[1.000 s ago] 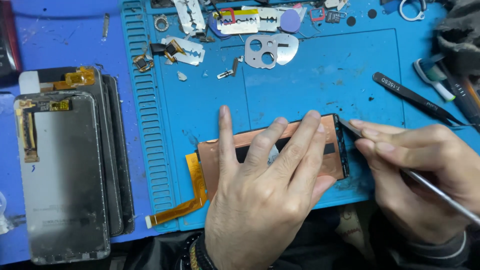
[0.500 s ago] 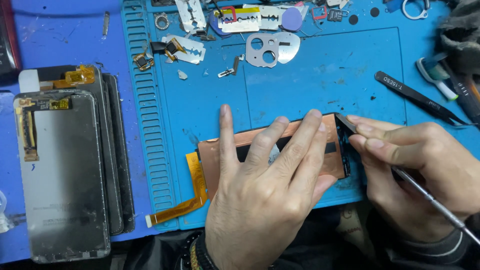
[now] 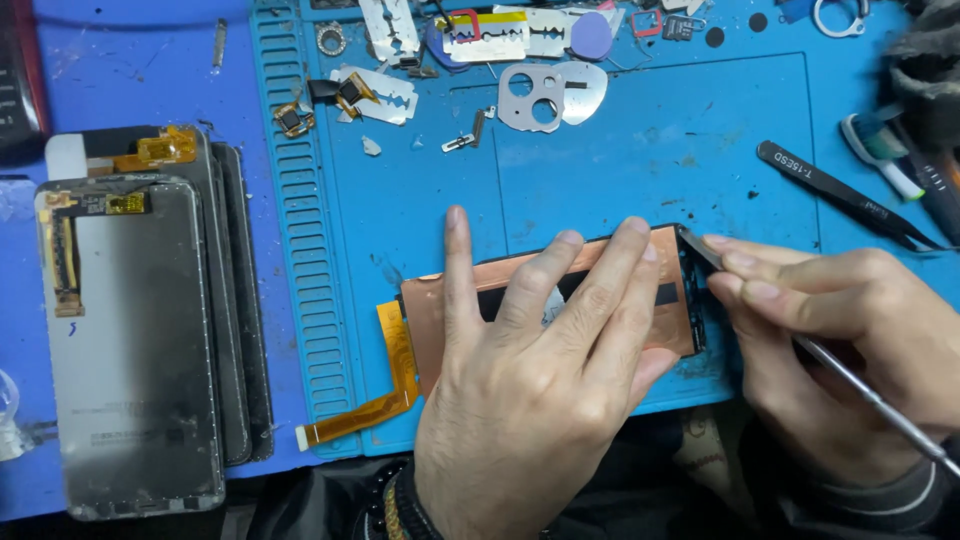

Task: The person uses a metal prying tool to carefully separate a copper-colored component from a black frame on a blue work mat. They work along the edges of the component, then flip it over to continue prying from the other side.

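Note:
A phone screen panel [image 3: 668, 262] with a copper-coloured back lies face down on the blue work mat [image 3: 640, 150]. An orange ribbon cable [image 3: 395, 380] trails from its left end. My left hand [image 3: 530, 400] lies flat on the panel with fingers spread, pressing it down. My right hand [image 3: 850, 360] grips a thin metal tool [image 3: 870, 395] like a pen. The tool's tip touches the panel's upper right corner [image 3: 685, 236], at the black edge.
A stack of phone screens [image 3: 130, 330] lies at the left on the blue table. Small metal parts, a camera-hole plate [image 3: 545, 95] and razor blades lie along the mat's far edge. Black tweezers [image 3: 840, 190] and more tools [image 3: 900, 165] sit at the right.
My right hand has shifted the tool slightly, bringing its tip to the panel's upper right corner. My left hand has stayed pressed on the panel.

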